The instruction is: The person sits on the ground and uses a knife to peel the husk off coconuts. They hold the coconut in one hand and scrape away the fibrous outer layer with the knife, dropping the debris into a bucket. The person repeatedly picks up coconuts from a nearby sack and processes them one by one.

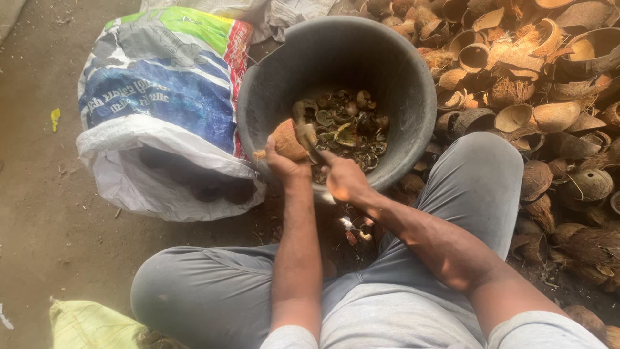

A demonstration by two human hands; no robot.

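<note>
Dusty floor; left hand (282, 165) grips rough coconut half (287, 139), right hand (343, 179) clasps blade (309, 139).

A single view comes from a camera worn on the person's head, looking steeply down and forward over the person's own lap. It sits close: the forearms run up from the bottom edge to the hands near the middle. The dark bucket (336, 97) fills the upper centre, a printed sack (161, 97) lies to the left, a heap of coconut shells (536, 77) to the right, with bare floor (39, 213) along the left edge.
</note>
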